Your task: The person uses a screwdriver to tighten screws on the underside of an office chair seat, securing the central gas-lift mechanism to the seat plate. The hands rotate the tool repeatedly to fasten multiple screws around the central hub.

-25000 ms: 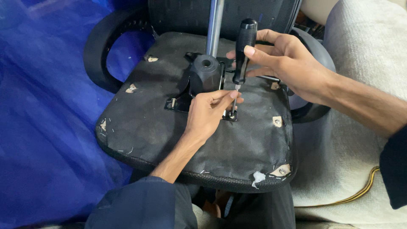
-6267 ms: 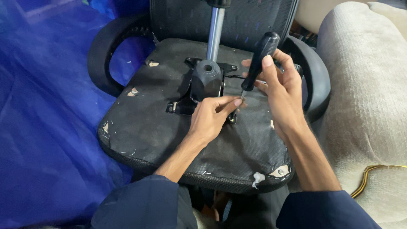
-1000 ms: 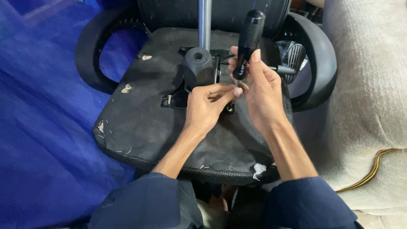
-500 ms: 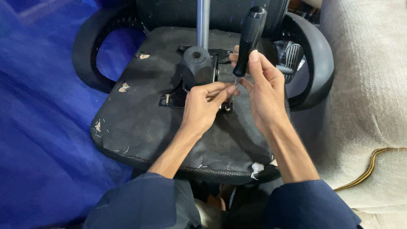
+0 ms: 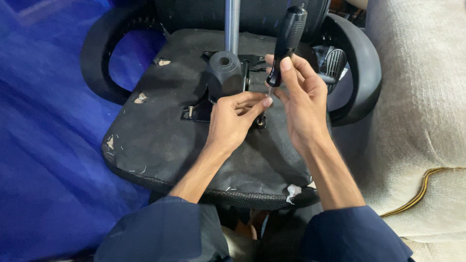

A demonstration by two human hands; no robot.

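Right hand (image 5: pixel 303 104) is wrapped around the lower part of a black screwdriver (image 5: pixel 287 41), fingers clamped on the handle, tool standing nearly upright and leaning slightly to the right, top of the handle near the upper middle of the frame. Left hand (image 5: pixel 233 119) has thumb and forefinger pinched together at the thin shaft just below the handle, steadying the tip over a screw (image 5: pixel 260 121) at the right edge of the metal plate (image 5: pixel 196 112); the tip itself is mostly hidden behind the fingers. Step in hand looks like seating the driver on that plate screw. The next move would call for keeping the shaft straight over the head, downward pressure and a twist from the right hand. Another bolt (image 5: pixel 190 111) stands at the plate's left end. The plate sits at frame centre on the underside of an overturned office chair seat (image 5: pixel 155 145), covered in black fabric that is worn, with small torn white patches. A black hub (image 5: pixel 224 73) with a chrome post (image 5: pixel 232 24) rises from the plate. Armrests (image 5: pixel 104 58) curve on both sides. Blue sheet (image 5: pixel 43 145) on the left, beige cushion (image 5: pixel 422 121) on the right.
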